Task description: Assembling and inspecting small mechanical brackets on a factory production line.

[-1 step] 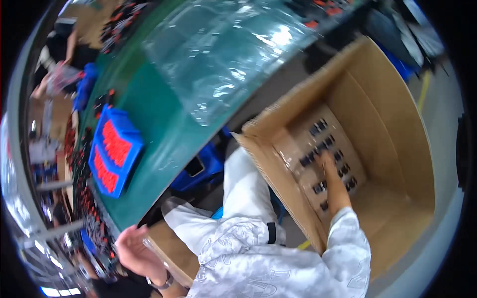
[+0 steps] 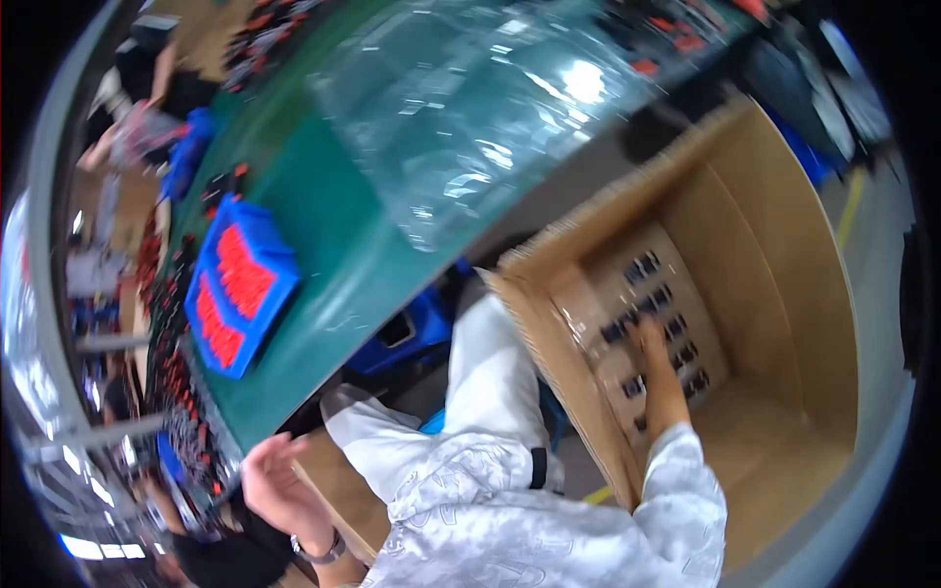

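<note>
The person's right hand [image 2: 652, 345] reaches down into a large open cardboard box [image 2: 784, 245] on the right side of the scene. The hand rests on a flat cardboard tray [image 2: 627, 294] that lies inside the box against its left wall and carries rows of small dark parts [image 2: 647, 265]. The right fingers point away toward the far end of the tray and lie close together on it; whether they pinch one of the parts cannot be told. The forearm is bare up to a pale patterned sleeve [image 2: 676, 490].

The left hand [image 2: 279, 480] hovers at the near left, just past the near edge of a green table [image 2: 333, 245], holding nothing. Its fingers are loosely spread and a little curled. A watch [image 2: 319, 551] sits on its wrist.

On the table, well left of the box, lies a blue tray with red pieces [image 2: 235, 284]. A wide sheet of clear plastic film [image 2: 461, 108] covers the far part of the table. Another person [image 2: 147, 108] works at the far left.
</note>
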A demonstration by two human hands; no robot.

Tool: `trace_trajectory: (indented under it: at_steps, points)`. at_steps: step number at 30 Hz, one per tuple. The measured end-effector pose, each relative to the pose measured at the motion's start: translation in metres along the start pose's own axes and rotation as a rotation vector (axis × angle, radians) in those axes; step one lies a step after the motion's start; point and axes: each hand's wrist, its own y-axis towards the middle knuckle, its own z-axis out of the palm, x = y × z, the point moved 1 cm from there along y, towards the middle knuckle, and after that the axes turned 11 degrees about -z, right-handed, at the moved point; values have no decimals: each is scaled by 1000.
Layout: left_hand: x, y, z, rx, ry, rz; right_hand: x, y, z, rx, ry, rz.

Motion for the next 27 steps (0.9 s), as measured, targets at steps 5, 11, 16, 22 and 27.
trace_trajectory:
  at_steps: [5,11,16,22,27]
  points:
    - [26,-2,31,210,-228,-124,-55,14,65,-65,355,-171]
    - [31,-7,40,415,-285,-233,-20,27,72,15,432,-99]
    - [68,-9,41,610,-483,-390,-20,16,24,-33,24,-297]
    - [101,-28,49,1017,-689,-513,207,-218,-275,-482,410,-711]
    - [37,-31,59,1194,-1186,-922,388,-365,-290,-543,-28,-1389]
